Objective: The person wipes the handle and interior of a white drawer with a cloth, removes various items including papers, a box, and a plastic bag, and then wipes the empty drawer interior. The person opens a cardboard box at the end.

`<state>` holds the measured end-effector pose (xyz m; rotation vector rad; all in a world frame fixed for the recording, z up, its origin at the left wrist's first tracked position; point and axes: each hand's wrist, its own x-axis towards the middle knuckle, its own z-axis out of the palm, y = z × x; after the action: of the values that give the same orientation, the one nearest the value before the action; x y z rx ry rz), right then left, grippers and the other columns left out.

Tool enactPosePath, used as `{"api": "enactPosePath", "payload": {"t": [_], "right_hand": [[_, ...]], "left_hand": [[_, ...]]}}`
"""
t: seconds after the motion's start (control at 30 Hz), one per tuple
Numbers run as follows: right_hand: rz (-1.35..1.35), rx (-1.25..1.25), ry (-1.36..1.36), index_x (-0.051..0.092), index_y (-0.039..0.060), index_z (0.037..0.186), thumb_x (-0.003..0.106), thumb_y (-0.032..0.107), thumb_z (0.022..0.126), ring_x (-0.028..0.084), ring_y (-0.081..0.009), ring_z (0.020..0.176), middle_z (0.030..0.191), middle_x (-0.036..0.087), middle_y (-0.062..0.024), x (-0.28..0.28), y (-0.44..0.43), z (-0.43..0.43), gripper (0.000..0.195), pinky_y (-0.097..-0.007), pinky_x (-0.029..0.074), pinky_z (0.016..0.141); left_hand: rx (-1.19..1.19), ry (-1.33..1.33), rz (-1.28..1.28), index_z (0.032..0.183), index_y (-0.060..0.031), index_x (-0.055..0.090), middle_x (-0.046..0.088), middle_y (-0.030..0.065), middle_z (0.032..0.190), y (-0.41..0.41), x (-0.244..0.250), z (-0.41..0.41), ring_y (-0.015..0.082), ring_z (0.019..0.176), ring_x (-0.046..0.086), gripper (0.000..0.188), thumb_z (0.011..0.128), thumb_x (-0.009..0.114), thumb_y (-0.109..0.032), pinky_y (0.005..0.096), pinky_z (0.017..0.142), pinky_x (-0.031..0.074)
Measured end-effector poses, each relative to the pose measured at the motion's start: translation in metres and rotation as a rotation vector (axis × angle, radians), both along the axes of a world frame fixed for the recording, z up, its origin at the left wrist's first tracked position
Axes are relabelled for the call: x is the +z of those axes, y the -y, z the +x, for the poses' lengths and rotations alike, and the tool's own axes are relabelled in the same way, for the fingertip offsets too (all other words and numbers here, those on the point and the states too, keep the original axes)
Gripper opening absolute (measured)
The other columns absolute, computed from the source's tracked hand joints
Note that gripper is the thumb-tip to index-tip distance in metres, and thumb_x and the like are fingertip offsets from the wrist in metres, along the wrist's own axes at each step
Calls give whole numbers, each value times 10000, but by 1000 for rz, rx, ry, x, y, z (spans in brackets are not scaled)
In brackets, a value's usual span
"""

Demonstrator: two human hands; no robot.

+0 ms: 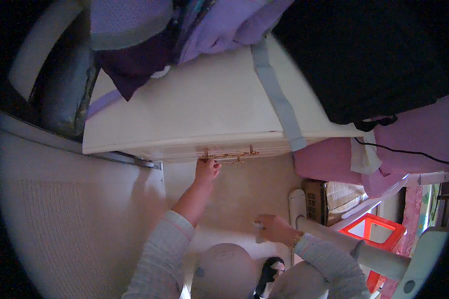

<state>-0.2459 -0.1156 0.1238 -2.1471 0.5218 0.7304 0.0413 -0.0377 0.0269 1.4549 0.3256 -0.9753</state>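
Observation:
A cream-coloured drawer cabinet (pixel 209 104) stands before me, its drawer front seen from above. My left hand (pixel 207 170) is closed around the left end of a brass-coloured bar handle (pixel 234 154) on that front. Just below it shows part of a second, similar handle (pixel 232 162). My right hand (pixel 277 228) is off to the right, lower and apart from the cabinet, above the floor (pixel 239 194). Between its fingertips is a small pale object (pixel 260 225), too small and blurred to name.
Purple cloth items (pixel 217 33) and a large black bag or cloth (pixel 359 63) lie on the cabinet top. To the right are pink containers (pixel 325 160), a cardboard box (pixel 314 202), a white tubular furniture leg (pixel 321 226) and an orange-red frame (pixel 396 228). A ribbed pale surface (pixel 60 216) lies left.

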Motion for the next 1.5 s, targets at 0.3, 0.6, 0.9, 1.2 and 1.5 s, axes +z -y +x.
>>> {"api": "enactPosePath", "payload": {"t": [0.3,0.6,0.9,1.2,1.5], "right_hand": [[-146,-474,257,626,29,1128,654,256,864,676,-291,832,964,685,-166,-64,42,25,350,-398,527,739],[-232,-396,845,643,30,1054,590,32,849,653,-294,931,1003,658,-149,47,45,59,212,-368,519,781],[-684,312,516,682,83,897,647,194,810,679,-290,816,890,623,-106,47,-1,67,146,-423,557,701],[-527,611,459,686,70,789,626,167,782,691,-278,727,820,650,-94,50,-22,56,114,-417,560,618],[-329,729,368,692,48,799,613,138,787,699,-310,719,798,667,-131,53,-39,37,121,-438,560,604]], "left_hand": [[14,127,-15,1099,-126,509,616,-9,932,-4,1,-11,89,761,626,205,961,526,-276,252,571,433],[-17,40,9,1131,-97,538,615,30,947,-44,-1,-50,91,740,602,227,963,513,-248,257,580,431],[-289,185,69,1097,-40,600,649,68,983,-123,7,-115,158,831,629,206,964,553,-191,315,692,475],[-182,105,-69,1183,4,592,644,85,1118,-171,15,-168,187,977,627,273,978,563,-173,333,840,528],[-417,26,84,1204,1,613,689,84,1041,-217,14,-190,195,963,653,361,940,617,-245,322,817,503]]}}
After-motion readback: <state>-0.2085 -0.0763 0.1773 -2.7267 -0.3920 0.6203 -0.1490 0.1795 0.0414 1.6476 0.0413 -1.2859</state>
